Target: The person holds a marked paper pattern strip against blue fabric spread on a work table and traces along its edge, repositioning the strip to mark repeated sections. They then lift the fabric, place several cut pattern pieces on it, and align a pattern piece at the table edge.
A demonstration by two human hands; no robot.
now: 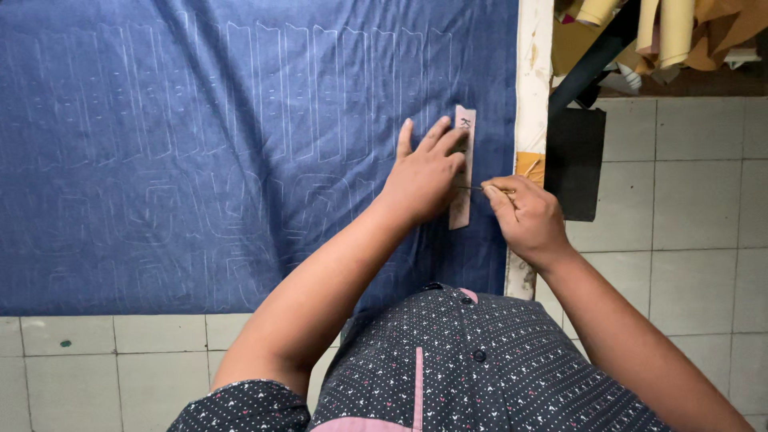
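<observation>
A blue cloth [200, 144] lies spread flat, covered with rows of pale chalk outlines. My left hand [424, 172] presses a long narrow pinkish template [463, 128] down on the cloth near its right edge, fingers spread across the strip. My right hand [528, 216] is just right of the template and pinches a thin marking tool [480, 189] whose tip touches the template's right side. Part of the template is hidden under my left hand.
A worn white board edge [532, 72] runs along the cloth's right side. A black panel [578, 160] and rolled tan sheets [672, 32] sit at the upper right. Pale floor tiles [696, 200] surround the work surface.
</observation>
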